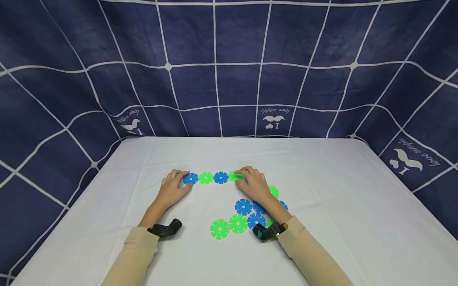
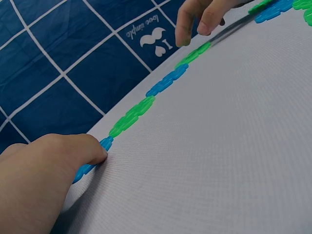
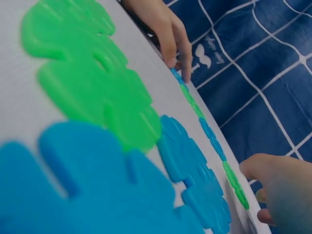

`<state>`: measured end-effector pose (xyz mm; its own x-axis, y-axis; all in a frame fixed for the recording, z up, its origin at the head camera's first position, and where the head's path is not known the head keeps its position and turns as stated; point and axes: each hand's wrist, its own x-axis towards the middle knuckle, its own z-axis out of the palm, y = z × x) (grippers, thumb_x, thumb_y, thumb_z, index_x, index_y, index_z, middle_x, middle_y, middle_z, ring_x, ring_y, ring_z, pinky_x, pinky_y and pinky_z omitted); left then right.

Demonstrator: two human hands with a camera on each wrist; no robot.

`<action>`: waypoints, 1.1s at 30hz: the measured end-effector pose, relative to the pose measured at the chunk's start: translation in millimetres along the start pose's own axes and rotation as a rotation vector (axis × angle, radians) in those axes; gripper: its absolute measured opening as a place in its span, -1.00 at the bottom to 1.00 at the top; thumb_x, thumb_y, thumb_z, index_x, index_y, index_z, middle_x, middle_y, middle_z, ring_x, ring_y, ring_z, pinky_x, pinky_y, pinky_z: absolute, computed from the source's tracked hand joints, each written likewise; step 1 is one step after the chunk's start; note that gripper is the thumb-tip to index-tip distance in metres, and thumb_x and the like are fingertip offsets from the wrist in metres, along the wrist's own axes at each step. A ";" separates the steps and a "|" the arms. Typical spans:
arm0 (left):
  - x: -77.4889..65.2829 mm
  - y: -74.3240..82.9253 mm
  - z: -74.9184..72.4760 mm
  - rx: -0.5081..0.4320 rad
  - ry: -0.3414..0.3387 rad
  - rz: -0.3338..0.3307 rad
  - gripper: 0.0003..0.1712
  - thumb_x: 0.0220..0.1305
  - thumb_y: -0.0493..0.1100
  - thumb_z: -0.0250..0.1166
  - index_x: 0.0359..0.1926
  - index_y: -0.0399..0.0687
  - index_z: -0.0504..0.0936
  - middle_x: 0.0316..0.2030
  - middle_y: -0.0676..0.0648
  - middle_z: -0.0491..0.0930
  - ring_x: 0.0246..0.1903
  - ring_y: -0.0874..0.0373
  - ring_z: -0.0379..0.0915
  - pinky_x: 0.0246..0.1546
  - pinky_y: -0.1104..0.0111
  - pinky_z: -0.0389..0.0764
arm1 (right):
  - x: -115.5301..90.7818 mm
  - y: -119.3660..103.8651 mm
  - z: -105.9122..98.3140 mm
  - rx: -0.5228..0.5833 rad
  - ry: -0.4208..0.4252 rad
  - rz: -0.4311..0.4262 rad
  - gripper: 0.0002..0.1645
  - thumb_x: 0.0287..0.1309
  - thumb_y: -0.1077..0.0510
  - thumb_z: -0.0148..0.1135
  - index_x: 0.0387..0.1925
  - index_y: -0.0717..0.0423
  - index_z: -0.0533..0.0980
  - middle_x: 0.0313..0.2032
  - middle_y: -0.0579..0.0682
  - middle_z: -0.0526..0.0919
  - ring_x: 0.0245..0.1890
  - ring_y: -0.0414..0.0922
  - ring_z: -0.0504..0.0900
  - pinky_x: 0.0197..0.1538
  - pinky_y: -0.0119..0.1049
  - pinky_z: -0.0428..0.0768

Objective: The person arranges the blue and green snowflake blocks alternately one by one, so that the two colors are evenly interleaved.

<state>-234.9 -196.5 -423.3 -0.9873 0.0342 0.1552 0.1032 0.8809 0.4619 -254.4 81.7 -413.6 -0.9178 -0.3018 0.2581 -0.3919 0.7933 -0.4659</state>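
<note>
A staged recording booth rather than a lived-in room. A table [image 1: 322,222] under plain white cloth fills the near ground, and a navy checked sheet [image 1: 229,59] printed with "love simple" encloses its left, right and far sides.

White script reading "love simple" above a moustache, a heart and an "I" is printed upside down on the blue checked cloth [image 1: 229,59] at the far left [image 1: 129,121], far middle [image 1: 274,118] and right [image 1: 414,157].

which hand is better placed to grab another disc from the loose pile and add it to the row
Right, probably. The right hand touches the green disc at the row's end, and the loose pile lies beside its wrist. The left hand rests on the blue disc at the far end.
</note>
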 end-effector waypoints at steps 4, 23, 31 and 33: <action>-0.6 -0.1 0.5 -0.001 0.004 0.002 -0.35 0.11 0.03 0.17 0.19 -0.16 0.36 0.10 -0.26 0.31 0.14 -0.16 0.19 0.10 0.00 0.15 | -2.3 -3.2 -1.6 0.021 0.008 -0.010 -0.63 0.11 -0.02 0.13 -0.01 -0.14 0.51 0.05 -0.02 0.50 0.05 -0.03 0.43 0.00 -0.11 0.30; -0.5 -1.6 0.7 0.005 0.008 0.010 -0.36 0.12 0.04 0.17 0.20 -0.15 0.36 0.10 -0.26 0.31 0.14 -0.15 0.19 0.09 0.00 0.16 | -32.0 7.1 -13.4 0.023 0.050 -0.116 -0.71 0.08 0.02 0.14 -0.12 -0.12 0.55 -0.08 -0.08 0.54 -0.09 -0.11 0.46 -0.04 -0.16 0.31; 0.0 -1.7 0.7 0.004 0.013 0.013 -0.36 0.11 0.03 0.18 0.19 -0.16 0.36 0.10 -0.26 0.31 0.14 -0.16 0.19 0.08 0.00 0.16 | -44.4 15.3 -19.7 0.000 -0.018 -0.154 -0.72 0.09 -0.02 0.13 -0.12 -0.17 0.54 -0.07 -0.11 0.53 -0.06 -0.13 0.44 -0.01 -0.14 0.28; -0.1 -1.5 0.9 0.006 0.011 0.011 -0.36 0.11 0.03 0.18 0.19 -0.16 0.36 0.10 -0.26 0.31 0.14 -0.16 0.19 0.08 0.00 0.16 | -46.9 18.0 -20.5 -0.015 -0.037 -0.172 -0.73 0.09 -0.03 0.13 -0.13 -0.19 0.54 -0.06 -0.11 0.53 -0.04 -0.13 0.43 0.02 -0.11 0.27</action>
<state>-235.1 -197.3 -424.7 -0.9846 0.0386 0.1703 0.1133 0.8833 0.4549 -217.2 121.0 -416.8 -0.8393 -0.4527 0.3010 -0.5423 0.7363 -0.4046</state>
